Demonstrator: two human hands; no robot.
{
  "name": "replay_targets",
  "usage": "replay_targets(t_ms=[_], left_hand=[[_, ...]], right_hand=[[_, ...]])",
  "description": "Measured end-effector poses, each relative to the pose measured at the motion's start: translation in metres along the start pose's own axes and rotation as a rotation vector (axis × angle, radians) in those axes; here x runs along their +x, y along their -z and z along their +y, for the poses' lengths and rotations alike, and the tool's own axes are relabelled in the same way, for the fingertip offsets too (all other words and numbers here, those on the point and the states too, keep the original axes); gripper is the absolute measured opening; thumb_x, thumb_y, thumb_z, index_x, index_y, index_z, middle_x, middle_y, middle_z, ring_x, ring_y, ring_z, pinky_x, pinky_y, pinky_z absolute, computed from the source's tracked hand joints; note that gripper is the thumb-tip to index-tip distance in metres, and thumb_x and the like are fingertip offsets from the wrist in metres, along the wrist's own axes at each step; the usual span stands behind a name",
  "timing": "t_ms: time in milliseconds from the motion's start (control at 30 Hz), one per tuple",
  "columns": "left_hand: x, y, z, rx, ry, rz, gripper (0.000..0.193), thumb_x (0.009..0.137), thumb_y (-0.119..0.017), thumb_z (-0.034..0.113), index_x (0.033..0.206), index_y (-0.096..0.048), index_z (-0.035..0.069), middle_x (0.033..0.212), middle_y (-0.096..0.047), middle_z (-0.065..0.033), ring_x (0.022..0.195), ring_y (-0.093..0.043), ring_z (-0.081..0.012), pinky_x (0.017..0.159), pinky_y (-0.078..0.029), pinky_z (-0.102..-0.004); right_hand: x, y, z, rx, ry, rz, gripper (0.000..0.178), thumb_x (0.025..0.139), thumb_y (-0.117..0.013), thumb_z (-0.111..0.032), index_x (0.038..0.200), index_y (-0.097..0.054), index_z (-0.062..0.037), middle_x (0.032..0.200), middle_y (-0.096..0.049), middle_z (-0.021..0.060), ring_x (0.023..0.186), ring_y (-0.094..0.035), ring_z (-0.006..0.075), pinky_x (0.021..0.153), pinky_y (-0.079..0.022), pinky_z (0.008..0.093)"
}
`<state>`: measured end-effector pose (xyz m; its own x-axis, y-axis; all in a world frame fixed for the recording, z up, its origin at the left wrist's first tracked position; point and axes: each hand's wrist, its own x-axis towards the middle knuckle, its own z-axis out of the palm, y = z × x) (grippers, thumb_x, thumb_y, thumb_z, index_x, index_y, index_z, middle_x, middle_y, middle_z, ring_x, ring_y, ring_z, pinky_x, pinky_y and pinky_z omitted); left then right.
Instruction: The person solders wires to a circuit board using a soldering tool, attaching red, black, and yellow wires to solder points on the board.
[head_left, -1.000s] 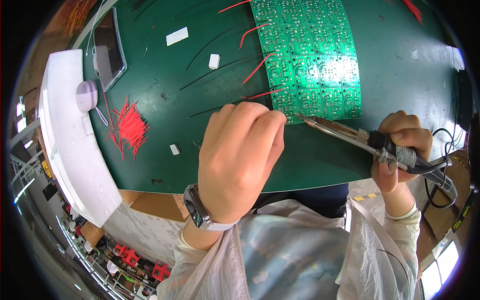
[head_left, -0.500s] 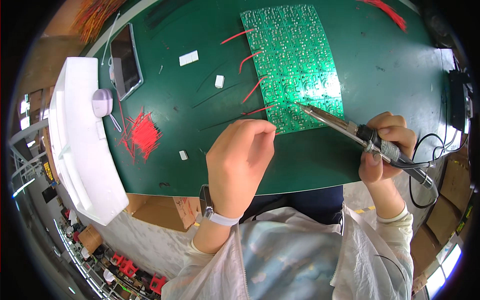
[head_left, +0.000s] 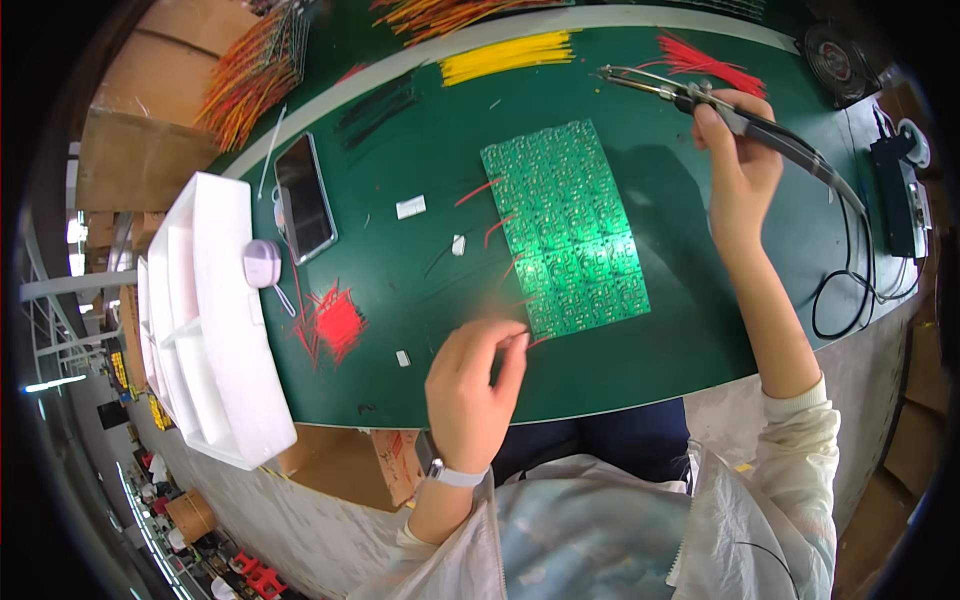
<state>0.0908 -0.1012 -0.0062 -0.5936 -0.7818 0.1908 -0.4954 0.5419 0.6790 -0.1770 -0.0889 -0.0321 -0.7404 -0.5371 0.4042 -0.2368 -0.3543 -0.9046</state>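
A green printed circuit board panel (head_left: pixel 565 230) lies on the green table, with several short red wires (head_left: pixel 478 192) sticking out from its left edge. My left hand (head_left: pixel 468 395) is at the panel's near left corner, thumb and forefinger pinched at the end of a red wire (head_left: pixel 541 341). My right hand (head_left: pixel 742 165) grips a soldering iron (head_left: pixel 690 95), raised beyond the panel's far right side. Its tip points left, beside a bundle of red wires (head_left: pixel 712 65).
Cut red wires (head_left: pixel 338 322) lie in a pile at left, near a phone (head_left: pixel 305 198) and a white foam tray (head_left: pixel 235 330) bearing a lilac case (head_left: pixel 262 263). Yellow wires (head_left: pixel 507 57) lie at the far edge. A black fan (head_left: pixel 838 62) and a soldering station (head_left: pixel 900 195) stand at right.
My right hand has lifted the soldering iron off the panel and carried it away toward the far right. My left hand stays by the near left corner. The view has shifted, showing more of the far edge.
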Motion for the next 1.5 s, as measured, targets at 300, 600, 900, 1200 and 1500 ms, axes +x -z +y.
replay_targets(t_ms=[300,600,900,1200,1500], left_hand=[[0.154,-0.005,0.0,0.224,-0.445,0.082,0.01,0.077,-0.063,0.003,0.086,-0.059,0.003,0.084,-0.059,-0.0091,0.078,-0.058,-0.0259,0.069,-0.045,-0.0354],[0.27,-0.08,-0.023,0.357,-0.57,-0.041,0.009,0.074,-0.066,0.008,0.08,-0.061,0.005,0.078,-0.058,-0.0092,0.078,-0.057,-0.0277,0.068,-0.046,-0.037],[0.272,-0.076,-0.022,0.44,-0.568,-0.063,0.005,0.076,-0.065,0.009,0.078,-0.062,0.004,0.078,-0.058,-0.0083,0.073,-0.058,-0.0248,0.067,-0.047,-0.0345],[0.251,-0.05,-0.007,0.286,-0.491,-0.001,0.007,0.084,-0.056,0.007,0.089,-0.054,0.002,0.08,-0.059,-0.0082,0.072,-0.06,-0.0204,0.067,-0.047,-0.0318],[0.136,-0.015,-0.021,0.063,-0.118,0.131,0.007,0.089,-0.053,0.007,0.092,-0.052,0.001,0.078,-0.054,-0.0067,0.066,-0.05,-0.0132,0.06,-0.042,-0.0257]], right_hand=[[0.01,0.008,0.024,-0.091,0.142,0.127,0.017,0.077,-0.063,-0.004,0.089,-0.051,0.0,0.076,-0.054,0.0027,0.065,-0.047,0.0069,0.06,-0.04,0.0214],[0.019,0.007,0.019,-0.086,0.147,0.173,0.018,0.075,-0.063,-0.004,0.086,-0.049,-0.0018,0.07,-0.052,0.0009,0.06,-0.044,0.0046,0.054,-0.037,0.0201],[0.021,0.006,0.021,-0.068,0.139,0.176,0.018,0.075,-0.063,-0.005,0.086,-0.049,-0.0021,0.068,-0.053,0.0009,0.058,-0.044,0.0049,0.053,-0.038,0.0205],[0.022,0.007,0.021,-0.08,0.129,0.184,0.019,0.075,-0.064,-0.006,0.086,-0.049,-0.0018,0.067,-0.054,0.0011,0.059,-0.045,0.0055,0.054,-0.039,0.0212],[0.009,0.002,0.014,-0.011,0.066,0.083,0.018,0.077,-0.064,-0.004,0.089,-0.05,-0.0014,0.072,-0.054,0.0014,0.062,-0.046,0.0053,0.057,-0.039,0.0208]])
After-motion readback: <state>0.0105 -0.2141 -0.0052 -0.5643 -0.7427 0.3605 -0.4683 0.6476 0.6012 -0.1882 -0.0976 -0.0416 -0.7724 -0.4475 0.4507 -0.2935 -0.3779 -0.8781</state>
